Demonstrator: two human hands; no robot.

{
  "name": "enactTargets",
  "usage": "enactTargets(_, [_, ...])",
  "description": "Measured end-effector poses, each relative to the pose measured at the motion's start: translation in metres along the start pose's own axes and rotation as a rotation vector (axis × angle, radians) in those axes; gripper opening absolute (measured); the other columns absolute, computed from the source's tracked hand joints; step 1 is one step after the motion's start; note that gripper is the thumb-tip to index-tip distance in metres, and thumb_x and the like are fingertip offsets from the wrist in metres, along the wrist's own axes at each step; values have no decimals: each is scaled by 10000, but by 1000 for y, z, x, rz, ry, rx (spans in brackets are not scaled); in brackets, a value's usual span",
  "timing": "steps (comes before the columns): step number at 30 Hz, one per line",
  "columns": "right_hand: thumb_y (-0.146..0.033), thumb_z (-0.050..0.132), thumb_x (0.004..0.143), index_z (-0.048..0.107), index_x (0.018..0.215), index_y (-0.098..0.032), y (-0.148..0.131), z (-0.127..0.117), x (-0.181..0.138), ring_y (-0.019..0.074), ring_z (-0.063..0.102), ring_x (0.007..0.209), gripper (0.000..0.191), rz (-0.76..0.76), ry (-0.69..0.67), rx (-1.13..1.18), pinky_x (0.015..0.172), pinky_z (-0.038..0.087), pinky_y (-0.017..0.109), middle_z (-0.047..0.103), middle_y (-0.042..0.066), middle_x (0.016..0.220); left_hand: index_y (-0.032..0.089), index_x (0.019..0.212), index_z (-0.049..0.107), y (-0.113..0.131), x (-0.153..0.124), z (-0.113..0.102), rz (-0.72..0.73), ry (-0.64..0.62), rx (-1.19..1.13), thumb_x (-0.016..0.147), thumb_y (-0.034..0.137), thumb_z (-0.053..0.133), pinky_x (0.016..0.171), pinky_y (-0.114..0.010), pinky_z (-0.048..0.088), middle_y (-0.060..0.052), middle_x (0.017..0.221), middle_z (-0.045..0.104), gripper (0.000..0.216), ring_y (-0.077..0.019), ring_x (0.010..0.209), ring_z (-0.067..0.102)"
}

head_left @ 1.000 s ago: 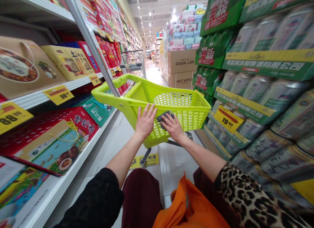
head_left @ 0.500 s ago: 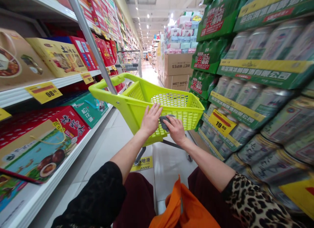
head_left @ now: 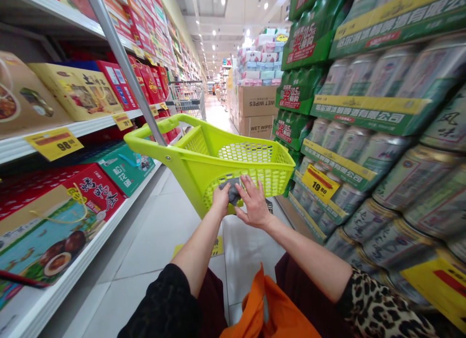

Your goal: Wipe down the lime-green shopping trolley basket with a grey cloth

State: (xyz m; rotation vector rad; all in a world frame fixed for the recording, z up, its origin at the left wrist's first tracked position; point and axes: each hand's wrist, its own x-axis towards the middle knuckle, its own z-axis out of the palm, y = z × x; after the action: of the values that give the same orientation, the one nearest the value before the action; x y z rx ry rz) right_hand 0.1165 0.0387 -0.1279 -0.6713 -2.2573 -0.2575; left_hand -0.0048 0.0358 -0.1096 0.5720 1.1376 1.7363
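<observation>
A lime-green plastic shopping cart basket (head_left: 255, 175) with perforated sides stands in front of me, its side towards me. My left hand (head_left: 220, 202) is closed on a crumpled grey cloth (head_left: 233, 189) at the lower side of the basket. My right hand (head_left: 254, 202) is just right of the cloth, fingers spread, in front of the mesh panel. Its fingertips overlap the cloth's right edge; whether they press on it I cannot tell. A grey metal pole (head_left: 125, 66) rises from the cart's handle end.
Shelves (head_left: 91, 127) of boxed gifts line the left side. Stacked beer can packs (head_left: 360, 110) rise close on the right. Ahead are a wire trolley (head_left: 186, 98) and wet wipes cartons (head_left: 257, 103). Orange cloth (head_left: 267, 309) hangs between my knees.
The grey cloth has passed from my right hand to my left. My left hand has come down from the basket's upper side, and my right hand's fingers have spread.
</observation>
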Motion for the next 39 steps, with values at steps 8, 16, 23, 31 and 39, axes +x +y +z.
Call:
enactTargets(8, [-127, 462, 822, 447, 1315, -128, 26, 33, -13, 243, 276, 1337, 494, 8, 21, 19, 1040, 367, 440, 430, 141, 1375, 183, 663, 580, 3, -9, 13, -267, -136, 41, 702, 316, 570, 537, -233, 427, 29, 576, 611, 139, -105, 496, 542])
enactTargets(16, [-107, 350, 905, 501, 1270, -219, 66, 12, 19, 212, 271, 1342, 410, 3, 129, -48, 1060, 325, 488, 469, 76, 1357, 198, 1179, 545, 45, -5, 24, 665, -129, 1100, 716, 142, 500, 1071, -428, 233, -85, 1280, 550, 469, -241, 1245, 420])
enactTargets(23, [-112, 356, 912, 525, 1242, -199, 70, 29, 21, 219, 303, 1327, 381, -62, -6, -85, 1054, 310, 499, 470, 83, 1354, 145, 1343, 389, 60, 11, 2, 1002, -276, 1922, 753, 82, 381, 1091, -556, 31, -111, 1488, 235, 593, -272, 1387, 122])
enactTargets(31, [-57, 377, 872, 553, 1209, -184, 77, 59, -23, 221, 352, 1301, 401, 39, -43, -102, 1016, 349, 483, 498, 105, 1327, 190, 1275, 483, 63, 19, 6, 1007, -269, 2003, 758, 115, 440, 1085, -573, 68, -113, 1494, 220, 524, -293, 1378, 155])
enactTargets(39, [-50, 359, 866, 541, 1231, -170, 83, 47, -28, 217, 344, 1304, 425, 139, -27, -81, 997, 380, 438, 501, 114, 1325, 186, 1301, 447, 66, 18, 9, 926, -262, 2124, 764, 129, 438, 1078, -588, 58, -118, 1503, 187, 540, -297, 1383, 129])
